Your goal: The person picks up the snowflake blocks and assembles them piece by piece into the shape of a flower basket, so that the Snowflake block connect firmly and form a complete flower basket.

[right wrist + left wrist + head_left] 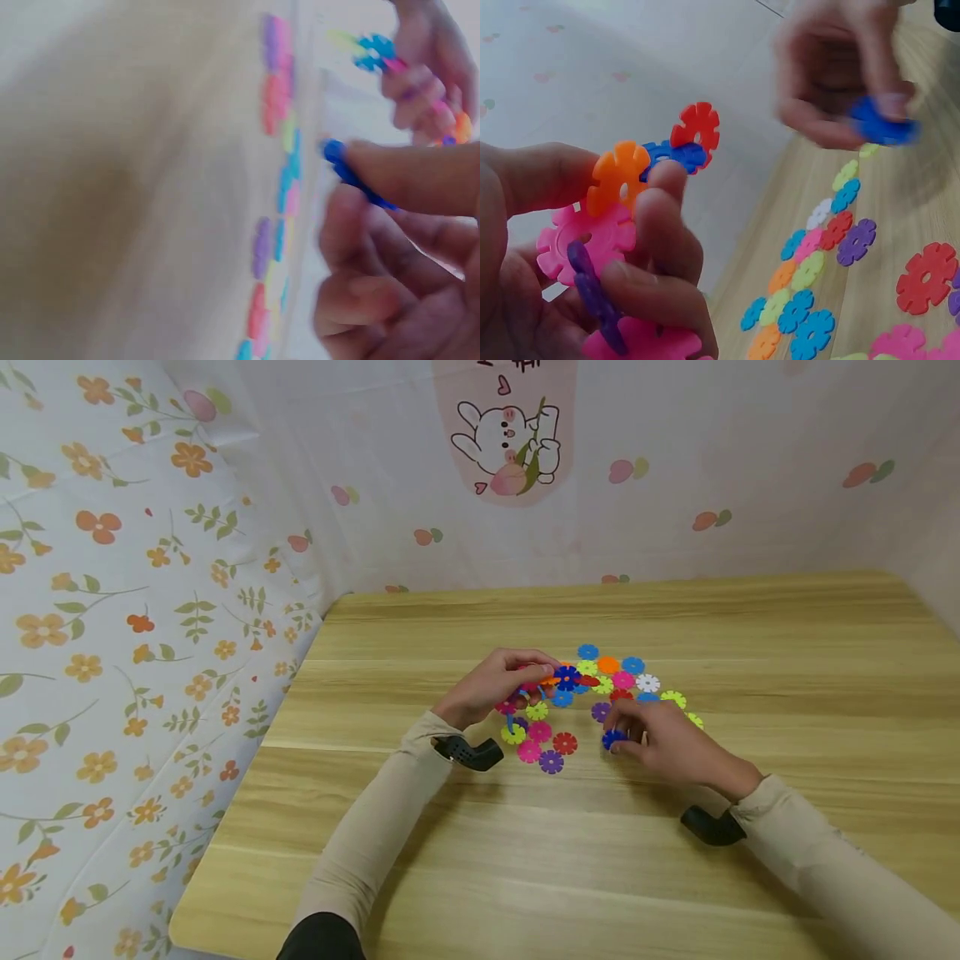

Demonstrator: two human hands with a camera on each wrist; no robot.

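Note:
My left hand (487,689) grips a chain of interlocked notched plastic discs. In the left wrist view, its pink disc (592,240), purple disc (592,300), orange disc (619,176), dark blue disc (671,155) and red end disc (697,124) show. A light blue disc (375,52) and a yellow one are toward the chain's other end in the right wrist view. Between thumb and fingers, my right hand (675,745) pinches a single dark blue disc (352,176), apart from the chain and above the table.
Loose discs in several colours lie flat on the wooden table (465,860) beneath and between the hands. Among them are a red disc (565,743), a purple disc (551,762) and a white disc (647,682). A patterned cloth (375,468) hangs behind the table.

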